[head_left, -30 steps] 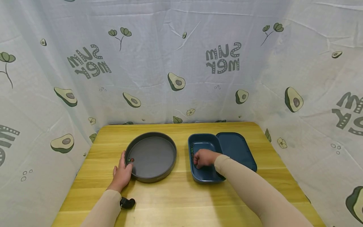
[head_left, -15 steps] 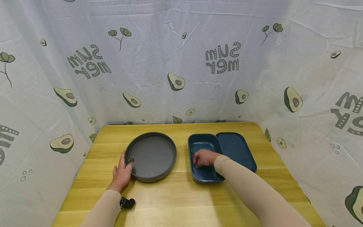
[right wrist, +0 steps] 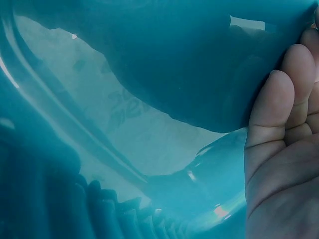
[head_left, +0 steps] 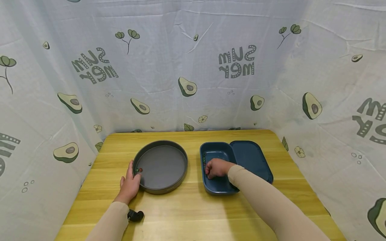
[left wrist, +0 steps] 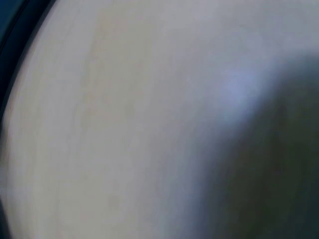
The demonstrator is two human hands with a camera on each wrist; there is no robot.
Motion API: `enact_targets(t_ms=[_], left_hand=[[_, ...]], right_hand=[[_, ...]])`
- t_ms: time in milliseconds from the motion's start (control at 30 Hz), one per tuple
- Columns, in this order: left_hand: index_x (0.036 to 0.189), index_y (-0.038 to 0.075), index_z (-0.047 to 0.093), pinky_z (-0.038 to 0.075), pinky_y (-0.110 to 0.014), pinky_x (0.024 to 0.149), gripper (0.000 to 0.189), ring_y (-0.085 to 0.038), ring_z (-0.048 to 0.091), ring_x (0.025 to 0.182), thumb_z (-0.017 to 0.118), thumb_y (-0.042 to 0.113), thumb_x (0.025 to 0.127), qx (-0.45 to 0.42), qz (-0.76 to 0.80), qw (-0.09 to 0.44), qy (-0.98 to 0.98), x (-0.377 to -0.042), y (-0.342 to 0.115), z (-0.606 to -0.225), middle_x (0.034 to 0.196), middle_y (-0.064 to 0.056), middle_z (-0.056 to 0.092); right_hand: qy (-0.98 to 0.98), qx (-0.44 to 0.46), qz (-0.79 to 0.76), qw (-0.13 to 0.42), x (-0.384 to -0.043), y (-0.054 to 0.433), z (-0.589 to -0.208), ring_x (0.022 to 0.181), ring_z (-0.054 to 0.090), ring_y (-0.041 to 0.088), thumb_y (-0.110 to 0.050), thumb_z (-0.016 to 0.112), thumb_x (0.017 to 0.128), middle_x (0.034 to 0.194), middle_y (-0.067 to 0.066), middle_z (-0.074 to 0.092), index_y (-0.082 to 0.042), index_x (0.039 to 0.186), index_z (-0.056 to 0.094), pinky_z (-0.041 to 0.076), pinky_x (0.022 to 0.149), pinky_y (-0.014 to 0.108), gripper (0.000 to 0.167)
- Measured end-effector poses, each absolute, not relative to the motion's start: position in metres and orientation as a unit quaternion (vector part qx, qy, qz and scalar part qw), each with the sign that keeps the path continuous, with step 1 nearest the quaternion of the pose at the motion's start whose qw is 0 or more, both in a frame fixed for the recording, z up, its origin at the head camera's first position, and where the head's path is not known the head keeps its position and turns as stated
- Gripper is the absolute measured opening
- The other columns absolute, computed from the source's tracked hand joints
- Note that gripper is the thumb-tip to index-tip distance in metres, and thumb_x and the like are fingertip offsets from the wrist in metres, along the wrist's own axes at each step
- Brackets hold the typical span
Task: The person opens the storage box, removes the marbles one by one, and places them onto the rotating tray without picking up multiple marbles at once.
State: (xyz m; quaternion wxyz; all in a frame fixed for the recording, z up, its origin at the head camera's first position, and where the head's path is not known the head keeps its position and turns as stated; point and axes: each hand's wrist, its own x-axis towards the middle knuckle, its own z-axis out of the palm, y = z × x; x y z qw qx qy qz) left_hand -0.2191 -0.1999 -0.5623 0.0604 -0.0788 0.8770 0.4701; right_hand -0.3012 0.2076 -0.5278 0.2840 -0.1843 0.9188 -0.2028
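Observation:
My left hand (head_left: 130,185) holds the near-left rim of a round grey pan (head_left: 164,164), thumb over the inside and fingers along the outer wall. Two small round beads, one green (head_left: 137,170) and one red (head_left: 140,169), lie in the pan near that thumb. My right hand (head_left: 217,168) reaches down into a blue rectangular box (head_left: 220,191), fingers curled and tips close to its left wall. A row of tiny green and red beads (head_left: 204,159) runs along that wall, partly behind the hand. What the right fingertips pinch, if anything, is too small and hidden to tell.
The box's flat blue lid (head_left: 251,159) lies against its right side. Everything stands on a wooden table (head_left: 178,214) with a printed curtain (head_left: 169,60) behind and at both sides. A black wrist camera (head_left: 135,215) sits at my left wrist.
Almost nothing differs. The right fingertips have shifted very slightly along the box's left wall; the left hand and pan stay put.

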Motion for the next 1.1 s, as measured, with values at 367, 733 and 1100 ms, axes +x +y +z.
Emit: enact_targets(t_ms=[367,733,1100], left_hand=[[0.171,0.017,-0.010,-0.018,-0.065,0.127,0.076,-0.045,0.011,0.163,0.035,0.026,0.110,-0.079,0.470,0.054,0.877,-0.2193,-0.2001,-0.5645,0.178,-0.017,0.004],[0.171,0.015,-0.009,-0.017,-0.066,0.127,0.076,-0.045,0.011,0.162,0.035,0.024,0.109,-0.078,0.468,0.046,0.879,-0.2199,-0.1994,-0.5667,0.177,-0.019,0.005],[0.171,0.017,-0.009,-0.018,-0.065,0.127,0.076,-0.045,0.012,0.162,0.035,0.025,0.109,-0.078,0.471,0.044,0.878,-0.2208,-0.2000,-0.5675,0.178,-0.018,0.006]], right_hand=[[0.917,-0.189,-0.211,0.282,-0.3012,0.2081,-0.5276,0.078,0.059,0.011,-0.010,0.082,0.089,0.086,-0.007,0.072,-0.016,0.090,0.077,0.052,0.076,0.026,0.008],[0.914,-0.199,-0.210,0.283,-0.3023,0.2084,-0.5259,0.079,0.059,0.011,-0.008,0.082,0.089,0.087,-0.007,0.073,-0.016,0.091,0.077,0.052,0.076,0.026,0.009],[0.903,-0.210,-0.243,0.286,-0.3053,0.2107,-0.5222,0.078,0.061,0.010,-0.006,0.081,0.089,0.084,-0.007,0.072,-0.015,0.090,0.076,0.052,0.074,0.025,0.011]])
